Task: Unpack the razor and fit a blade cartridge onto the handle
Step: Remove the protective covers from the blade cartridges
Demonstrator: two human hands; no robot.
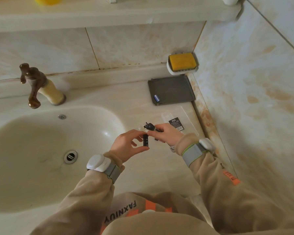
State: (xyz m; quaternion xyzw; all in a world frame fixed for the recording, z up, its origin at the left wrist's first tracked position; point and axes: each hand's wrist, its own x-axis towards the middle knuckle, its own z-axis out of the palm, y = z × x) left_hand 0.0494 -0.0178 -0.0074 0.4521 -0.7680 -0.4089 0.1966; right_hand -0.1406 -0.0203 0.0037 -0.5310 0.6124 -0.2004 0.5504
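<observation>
Currently mid-fit. The left hand [127,145] fingers pinch the black blade cartridge [146,140], thumb under and fingertips on top, in a narrow grip. The right hand [167,134] fingers wrap the razor handle [150,127]; its dark connector end sticks out just past the fingertips, toward the left hand. The cartridge sits just below that end, near or touching. Can't tell if it's clicked in. Both are held in the air above the desk [134,102], by the sink [24,150] edge.

To do this step well, I'd judge:
- Left fingers on the cartridge's short ends, off the blade face.
- Socket lined up square with the handle end, then pushed straight until it seats.
- Work over the desk, not the basin, so a drop doesn't reach the drain.

Containers:
- Clear packaging [176,123] with a black label lies flat just beyond the right fingers and looks emptied.
- Grey tray [176,85], further beyond, holds one small blue-white piece [157,98]. It may be a spare cartridge, but it's too small to tell.
- White soap dish [172,71], past the tray, holds a yellow soap bar [182,61].
</observation>
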